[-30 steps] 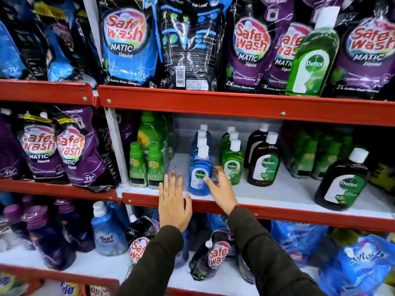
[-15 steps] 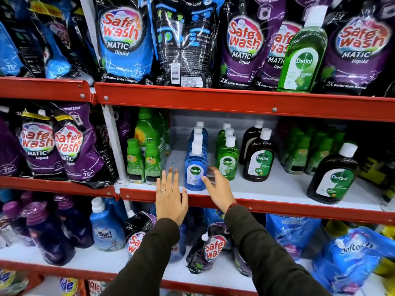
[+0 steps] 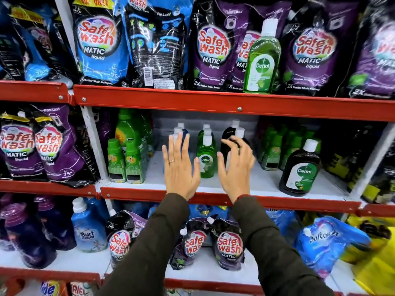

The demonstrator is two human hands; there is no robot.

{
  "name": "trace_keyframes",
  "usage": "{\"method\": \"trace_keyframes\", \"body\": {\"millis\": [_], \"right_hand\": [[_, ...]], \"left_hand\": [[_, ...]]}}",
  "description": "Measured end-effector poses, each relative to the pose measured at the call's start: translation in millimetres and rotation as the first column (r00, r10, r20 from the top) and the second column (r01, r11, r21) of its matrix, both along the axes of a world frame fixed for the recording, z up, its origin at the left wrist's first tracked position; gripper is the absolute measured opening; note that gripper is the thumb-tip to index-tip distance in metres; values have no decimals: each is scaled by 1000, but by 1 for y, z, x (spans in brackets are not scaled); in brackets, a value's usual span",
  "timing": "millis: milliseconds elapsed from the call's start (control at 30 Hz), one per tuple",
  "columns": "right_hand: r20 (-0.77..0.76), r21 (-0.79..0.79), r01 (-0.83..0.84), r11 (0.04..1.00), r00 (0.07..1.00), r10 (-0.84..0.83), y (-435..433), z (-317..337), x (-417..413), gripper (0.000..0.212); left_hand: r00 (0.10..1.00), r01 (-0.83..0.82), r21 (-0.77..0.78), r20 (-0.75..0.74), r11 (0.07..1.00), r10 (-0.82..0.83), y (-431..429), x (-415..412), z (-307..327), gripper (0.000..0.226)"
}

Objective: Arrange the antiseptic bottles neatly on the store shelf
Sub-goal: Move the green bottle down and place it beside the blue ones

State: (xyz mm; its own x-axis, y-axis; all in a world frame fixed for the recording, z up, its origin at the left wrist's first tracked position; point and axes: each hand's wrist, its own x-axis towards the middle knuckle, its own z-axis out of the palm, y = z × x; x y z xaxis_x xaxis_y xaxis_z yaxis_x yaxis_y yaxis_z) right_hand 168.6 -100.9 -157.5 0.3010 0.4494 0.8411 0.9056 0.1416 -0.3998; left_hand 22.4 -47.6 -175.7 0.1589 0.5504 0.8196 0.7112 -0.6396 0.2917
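Observation:
On the middle shelf (image 3: 267, 184) stand three short rows of white-capped Dettol bottles. The blue row (image 3: 181, 130) is mostly hidden behind my left hand (image 3: 180, 167), which is raised flat with fingers apart. The green row (image 3: 205, 161) shows between my hands. The dark brown row (image 3: 232, 133) sits behind my right hand (image 3: 236, 165), whose fingers are spread and slightly curled, holding nothing. A lone brown Dettol bottle (image 3: 300, 169) stands apart at the right. A tall green Dettol bottle (image 3: 262, 58) stands on the upper shelf among pouches.
Small green bottles (image 3: 124, 161) stand left of the rows and more green bottles (image 3: 275, 146) to the right. Safe Wash pouches (image 3: 100, 41) fill the upper shelf and the left bay. Red shelf edges (image 3: 213, 101) run above and below. Detergent bottles and pouches crowd the lower shelf.
Both hands have lifted from the shelf's front edge to bottle height in front of the rows. My right hand has left the blue bottle's side and moved right, before the brown row.

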Motion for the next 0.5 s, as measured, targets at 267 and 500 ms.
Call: {"method": "trace_keyframes", "body": {"millis": [267, 500], "right_hand": [[21, 239, 60, 969, 998, -67, -29, 88, 32, 34], [-63, 216, -55, 975, 995, 71, -22, 164, 69, 54]], "left_hand": [[1000, 3, 252, 12, 968, -6, -10, 45, 93, 70], [995, -81, 301, -27, 950, 93, 10, 60, 139, 72]]}}
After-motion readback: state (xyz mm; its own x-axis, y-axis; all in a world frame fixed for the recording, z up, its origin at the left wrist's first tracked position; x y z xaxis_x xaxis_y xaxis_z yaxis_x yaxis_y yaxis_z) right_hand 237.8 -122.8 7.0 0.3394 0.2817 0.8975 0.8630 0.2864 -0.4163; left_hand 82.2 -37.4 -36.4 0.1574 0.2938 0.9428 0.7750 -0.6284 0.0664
